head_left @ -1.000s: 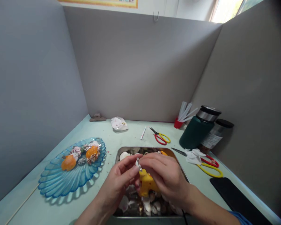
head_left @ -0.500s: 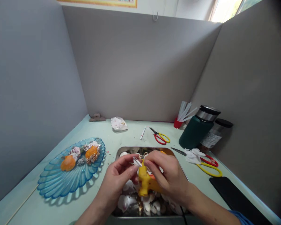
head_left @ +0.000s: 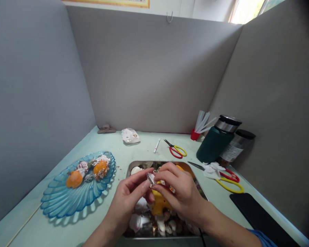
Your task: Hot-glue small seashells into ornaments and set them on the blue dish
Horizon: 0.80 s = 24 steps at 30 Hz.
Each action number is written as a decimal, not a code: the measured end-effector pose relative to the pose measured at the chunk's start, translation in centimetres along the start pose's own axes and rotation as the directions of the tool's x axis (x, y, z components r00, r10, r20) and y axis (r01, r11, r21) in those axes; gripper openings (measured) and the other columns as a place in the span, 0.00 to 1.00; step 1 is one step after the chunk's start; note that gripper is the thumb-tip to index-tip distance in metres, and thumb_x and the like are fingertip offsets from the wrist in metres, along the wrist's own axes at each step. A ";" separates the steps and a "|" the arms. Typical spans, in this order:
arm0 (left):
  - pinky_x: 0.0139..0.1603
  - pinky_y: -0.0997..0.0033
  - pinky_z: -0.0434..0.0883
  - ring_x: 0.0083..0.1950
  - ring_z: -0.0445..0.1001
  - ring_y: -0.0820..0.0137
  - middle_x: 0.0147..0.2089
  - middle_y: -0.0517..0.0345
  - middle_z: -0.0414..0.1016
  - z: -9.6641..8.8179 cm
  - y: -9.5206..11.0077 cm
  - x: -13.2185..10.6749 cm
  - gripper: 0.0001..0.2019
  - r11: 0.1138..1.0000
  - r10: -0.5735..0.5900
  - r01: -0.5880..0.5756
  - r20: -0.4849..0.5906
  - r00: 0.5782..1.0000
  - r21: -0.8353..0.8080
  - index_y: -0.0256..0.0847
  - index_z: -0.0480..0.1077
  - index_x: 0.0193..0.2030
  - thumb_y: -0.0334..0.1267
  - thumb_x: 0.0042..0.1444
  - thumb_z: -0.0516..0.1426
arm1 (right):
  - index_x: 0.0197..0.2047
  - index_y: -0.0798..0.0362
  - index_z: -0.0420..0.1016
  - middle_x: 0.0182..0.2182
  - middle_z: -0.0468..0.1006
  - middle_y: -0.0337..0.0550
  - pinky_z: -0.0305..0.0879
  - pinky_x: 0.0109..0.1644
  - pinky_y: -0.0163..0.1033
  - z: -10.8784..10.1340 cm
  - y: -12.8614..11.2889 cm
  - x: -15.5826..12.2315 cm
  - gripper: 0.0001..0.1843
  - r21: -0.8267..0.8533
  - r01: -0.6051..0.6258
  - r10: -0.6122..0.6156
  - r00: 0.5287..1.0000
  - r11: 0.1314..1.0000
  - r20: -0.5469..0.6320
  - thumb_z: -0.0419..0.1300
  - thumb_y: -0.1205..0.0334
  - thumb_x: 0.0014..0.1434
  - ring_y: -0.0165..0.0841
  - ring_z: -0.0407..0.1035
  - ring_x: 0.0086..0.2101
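Note:
My left hand (head_left: 130,193) pinches a small silvery-white piece (head_left: 151,179) between thumb and fingertips, over a metal tray. What kind of piece it is I cannot make out. Thumb and fingers of my right hand (head_left: 181,188) close on the right side of the same piece. Under the hands, in the tray, sits a yellow glue gun (head_left: 159,203), partly covered by my right hand. Around it lie several shells (head_left: 172,225) and whitish lumps.
The metal tray's rim (head_left: 164,237) is nearest me. A blue scalloped plate (head_left: 74,204) with orange shells stands left. On the right are scissors (head_left: 231,185) under white tissue (head_left: 213,170), a green bottle (head_left: 215,144), a jar (head_left: 237,147) and a black phone (head_left: 257,216). Small scissors (head_left: 175,149) lie behind.
My right hand's fingers have shifted left onto the small piece and now cover the upper part of the glue gun. My left hand has stayed nearly in place, still pinching the piece.

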<state>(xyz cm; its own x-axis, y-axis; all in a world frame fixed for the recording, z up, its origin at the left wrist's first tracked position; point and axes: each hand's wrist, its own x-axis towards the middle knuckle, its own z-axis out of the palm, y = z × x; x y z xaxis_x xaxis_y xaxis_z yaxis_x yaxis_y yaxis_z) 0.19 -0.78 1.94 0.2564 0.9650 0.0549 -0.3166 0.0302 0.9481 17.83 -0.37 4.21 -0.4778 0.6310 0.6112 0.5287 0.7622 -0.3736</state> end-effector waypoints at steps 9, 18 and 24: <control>0.27 0.75 0.65 0.18 0.65 0.76 0.14 0.63 0.69 0.1 -0.3 0.1 0.21 0.987 -0.117 0.110 -0.054 0.992 -0.115 0.34 0.70 0.55 0.39 0.54 0.58 | 0.41 0.54 0.72 0.35 0.71 0.45 0.62 0.35 0.37 0.0 0.0 0.2 0.07 -0.160 0.073 -0.068 0.997 0.984 0.038 0.54 0.63 0.63 0.33 0.66 0.33; 0.25 0.76 0.65 0.13 0.60 0.78 0.09 0.69 0.63 0.1 -0.7 0.1 0.24 0.984 -0.136 0.129 -0.052 0.989 -0.122 0.33 0.67 0.58 0.38 0.55 0.58 | 0.38 0.54 0.73 0.32 0.73 0.44 0.59 0.33 0.37 0.5 0.0 0.2 0.11 -0.232 0.131 -0.130 0.991 0.964 0.020 0.49 0.65 0.65 0.32 0.66 0.30; 0.25 0.75 0.65 0.12 0.58 0.80 0.09 0.71 0.61 0.1 -0.7 0.1 0.24 0.988 -0.105 0.101 -0.032 0.994 -0.120 0.34 0.65 0.59 0.39 0.56 0.57 | 0.35 0.54 0.72 0.30 0.73 0.44 0.58 0.32 0.36 0.6 0.2 0.2 0.12 -0.243 0.140 -0.142 0.990 0.960 0.011 0.50 0.64 0.65 0.32 0.66 0.29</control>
<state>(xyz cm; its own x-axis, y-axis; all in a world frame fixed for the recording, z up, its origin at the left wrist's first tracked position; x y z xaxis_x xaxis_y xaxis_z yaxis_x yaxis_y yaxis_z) 0.51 -0.72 1.31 0.2587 0.9644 -0.0552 -0.3963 0.1580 0.9044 17.38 0.01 3.85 -0.5554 0.5183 0.6503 0.6110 0.7848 -0.1037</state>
